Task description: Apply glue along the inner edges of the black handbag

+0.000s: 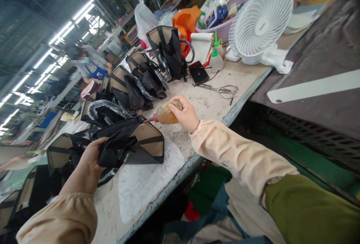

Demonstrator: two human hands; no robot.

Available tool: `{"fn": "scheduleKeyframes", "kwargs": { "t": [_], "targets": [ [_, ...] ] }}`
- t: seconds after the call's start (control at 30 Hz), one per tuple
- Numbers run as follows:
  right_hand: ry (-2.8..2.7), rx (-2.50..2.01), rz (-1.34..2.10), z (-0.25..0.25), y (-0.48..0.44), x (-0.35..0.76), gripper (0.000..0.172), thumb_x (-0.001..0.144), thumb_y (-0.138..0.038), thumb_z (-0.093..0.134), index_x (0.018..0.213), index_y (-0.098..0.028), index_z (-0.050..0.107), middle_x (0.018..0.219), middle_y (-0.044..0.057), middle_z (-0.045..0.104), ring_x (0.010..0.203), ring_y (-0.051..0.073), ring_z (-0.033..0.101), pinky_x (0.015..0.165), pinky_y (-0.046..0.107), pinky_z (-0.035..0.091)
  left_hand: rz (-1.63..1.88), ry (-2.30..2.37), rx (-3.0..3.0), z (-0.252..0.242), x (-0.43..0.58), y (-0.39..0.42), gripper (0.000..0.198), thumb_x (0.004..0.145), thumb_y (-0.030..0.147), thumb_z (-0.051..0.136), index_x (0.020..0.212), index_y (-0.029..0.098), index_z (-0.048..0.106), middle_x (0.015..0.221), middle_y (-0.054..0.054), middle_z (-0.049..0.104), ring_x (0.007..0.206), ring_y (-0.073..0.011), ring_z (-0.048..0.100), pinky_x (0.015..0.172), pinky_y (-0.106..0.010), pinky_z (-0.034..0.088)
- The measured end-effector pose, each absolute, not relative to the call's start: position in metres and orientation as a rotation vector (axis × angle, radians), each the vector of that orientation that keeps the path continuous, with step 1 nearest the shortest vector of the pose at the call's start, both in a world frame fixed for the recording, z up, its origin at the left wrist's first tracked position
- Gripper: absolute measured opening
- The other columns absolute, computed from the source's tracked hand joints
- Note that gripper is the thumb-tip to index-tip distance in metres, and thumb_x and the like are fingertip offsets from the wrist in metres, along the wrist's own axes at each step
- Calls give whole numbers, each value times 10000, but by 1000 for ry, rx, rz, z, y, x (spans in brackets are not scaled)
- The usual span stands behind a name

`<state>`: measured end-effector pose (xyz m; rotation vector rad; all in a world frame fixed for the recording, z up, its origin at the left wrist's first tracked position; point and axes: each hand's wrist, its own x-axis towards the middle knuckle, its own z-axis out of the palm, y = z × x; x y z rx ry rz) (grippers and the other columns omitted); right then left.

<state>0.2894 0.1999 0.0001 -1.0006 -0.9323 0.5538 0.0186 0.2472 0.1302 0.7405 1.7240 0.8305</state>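
My right hand (185,113) is closed around a squeeze bottle (168,113) of amber liquid, probably glue. The bottle lies tilted, its red nozzle pointing left at the top edge of a black handbag (147,150). That bag rests on its side on the table, with a tan panel crossed by a black strip facing me. My left hand (94,155) grips the bag's loose black lining (116,144) at the left; some fingers are hidden behind the fabric. Plastic-wrapped handles (105,109) stand up behind the bag.
More black bags (132,86) line the table's far side. Scissors (225,91), a black wallet-like item (199,73), a clear bottle with green cap (216,61) and a white fan (261,24) sit to the right. A purple basin (233,18) stands behind. A person (92,65) works farther back.
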Motion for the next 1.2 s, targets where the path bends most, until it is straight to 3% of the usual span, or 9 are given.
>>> {"fn": "scheduleKeyframes", "kwargs": {
  "t": [0.57, 1.2],
  "targets": [
    [-784, -1105, 724, -5, 209, 289, 204, 764, -410, 570, 857, -229, 553, 777, -32, 588, 751, 158, 536, 737, 288, 424, 889, 1760, 711, 131, 21, 245, 187, 686, 50, 484, 792, 132, 614, 436, -32, 597, 403, -205, 608, 433, -286, 563],
    [-771, -1105, 696, -2, 208, 290, 199, 772, -403, 573, 864, -228, 557, 783, -34, 593, 743, 154, 538, 737, 288, 428, 856, 1749, 729, 133, 24, 240, 197, 675, 48, 475, 787, 121, 619, 439, -38, 605, 385, -208, 601, 382, -278, 543]
  ]
}}
